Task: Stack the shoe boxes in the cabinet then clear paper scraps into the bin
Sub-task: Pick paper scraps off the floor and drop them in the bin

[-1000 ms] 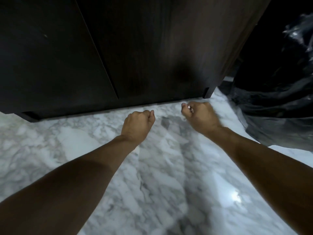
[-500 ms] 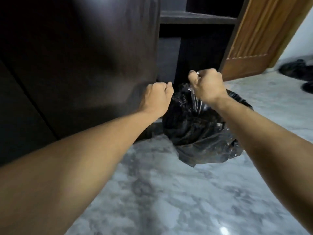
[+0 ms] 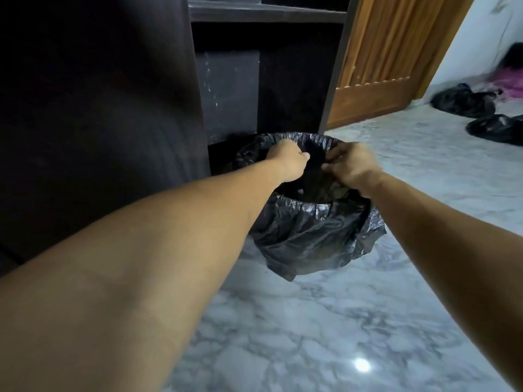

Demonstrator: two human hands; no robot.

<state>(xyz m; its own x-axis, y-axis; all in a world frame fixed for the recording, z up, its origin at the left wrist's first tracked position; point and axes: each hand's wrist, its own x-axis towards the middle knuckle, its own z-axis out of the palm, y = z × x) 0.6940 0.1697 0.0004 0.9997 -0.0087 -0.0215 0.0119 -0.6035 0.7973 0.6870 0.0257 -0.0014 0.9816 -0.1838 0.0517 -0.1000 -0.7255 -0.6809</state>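
A bin lined with a black plastic bag [image 3: 314,230] stands on the marble floor beside the dark cabinet [image 3: 99,108]. Both my hands hover over its mouth. My left hand [image 3: 287,162] is a closed fist above the left part of the opening, and what it holds, if anything, is hidden. My right hand [image 3: 352,165] is above the right part, fingers curled downward with a gap to the thumb and nothing visible in them. A small pale bit [image 3: 301,190] lies inside the liner. No shoe boxes are in view.
An open dark shelf compartment [image 3: 266,80] rises behind the bin. A wooden door [image 3: 382,66] stands to the right of it. Two black bags [image 3: 464,101] and a pink item [image 3: 509,83] lie on the floor at far right.
My view swung right from the cabinet front to the bin. Both fists rose from the floor and reached over the bin's mouth. The right hand's fingers have loosened.
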